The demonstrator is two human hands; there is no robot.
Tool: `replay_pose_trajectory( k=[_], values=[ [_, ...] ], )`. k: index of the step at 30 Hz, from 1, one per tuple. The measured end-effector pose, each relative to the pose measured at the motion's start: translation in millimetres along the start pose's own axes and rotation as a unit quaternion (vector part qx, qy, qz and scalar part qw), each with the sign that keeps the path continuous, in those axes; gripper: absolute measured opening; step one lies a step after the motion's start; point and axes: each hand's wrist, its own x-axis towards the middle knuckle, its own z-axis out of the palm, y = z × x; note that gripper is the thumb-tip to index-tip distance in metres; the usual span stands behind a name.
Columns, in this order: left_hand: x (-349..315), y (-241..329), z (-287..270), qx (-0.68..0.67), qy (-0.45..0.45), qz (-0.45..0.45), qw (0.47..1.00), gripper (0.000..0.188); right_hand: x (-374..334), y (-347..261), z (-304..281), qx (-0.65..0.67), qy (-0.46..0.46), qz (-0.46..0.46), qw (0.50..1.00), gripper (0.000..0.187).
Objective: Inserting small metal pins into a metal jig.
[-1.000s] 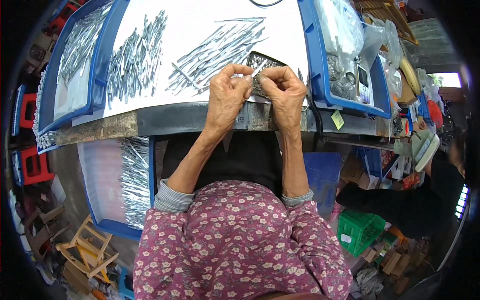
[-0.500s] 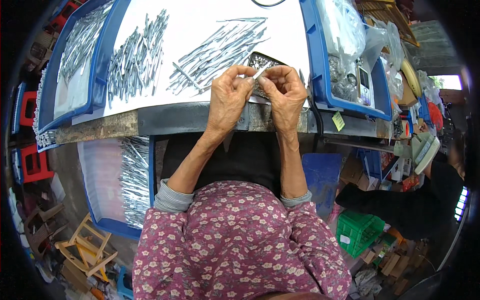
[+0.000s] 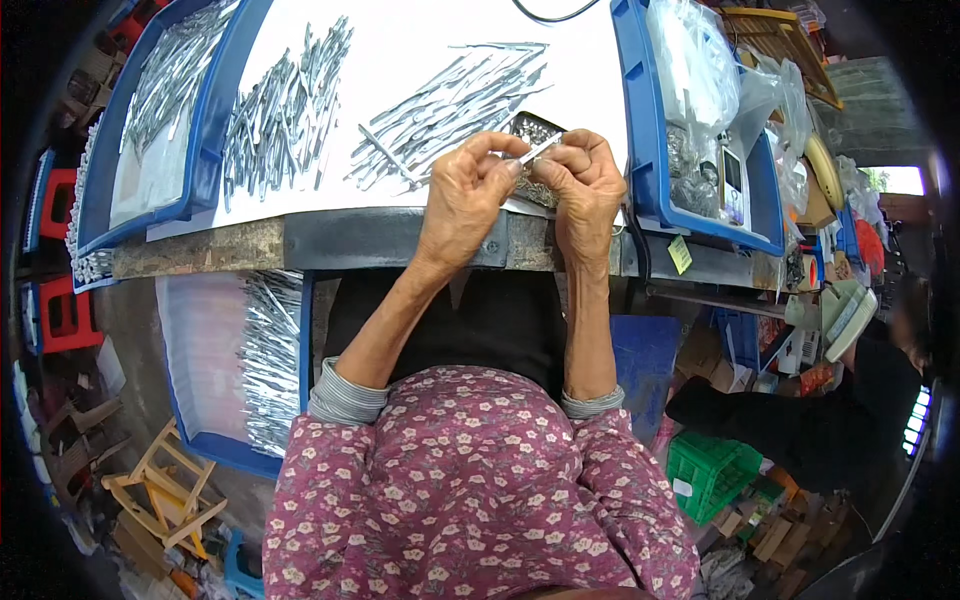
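Above the table's near edge, my left hand (image 3: 468, 198) and my right hand (image 3: 584, 195) meet, both closed in a pinch. Between their fingertips is a short, slim silvery metal strip (image 3: 541, 150), slanting up to the right; the fingers cover part of it. Just beyond and partly behind my hands lies a small dark tray (image 3: 516, 124) of tiny shiny parts, too small to name. To its left a pile of flat silvery strips (image 3: 440, 110) is spread on the white sheet (image 3: 390, 50). A second pile of strips (image 3: 290, 115) lies farther left.
A blue bin (image 3: 208, 150) with more strips stands at left; another blue bin (image 3: 645, 130) holding plastic bags is at right. Below the table, a blue tray (image 3: 235, 452) of strips sits at my left. A green crate (image 3: 712, 470) and a dark-clothed person (image 3: 800, 420) are at right.
My hands have shifted slightly right. More of the strip shows between the fingertips, and my right fingers have moved along it. The whole view has shifted slightly.
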Motion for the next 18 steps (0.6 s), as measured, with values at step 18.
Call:
replay_pose_trajectory(
  k=[18],
  values=[
    [6.9, -15.2, 19.7, 0.206, 0.130, 0.122, 0.962, 0.015, -7.8, 14.4, 16.7, -0.204, 0.058, -0.095, 0.973, 0.034]
  ],
)
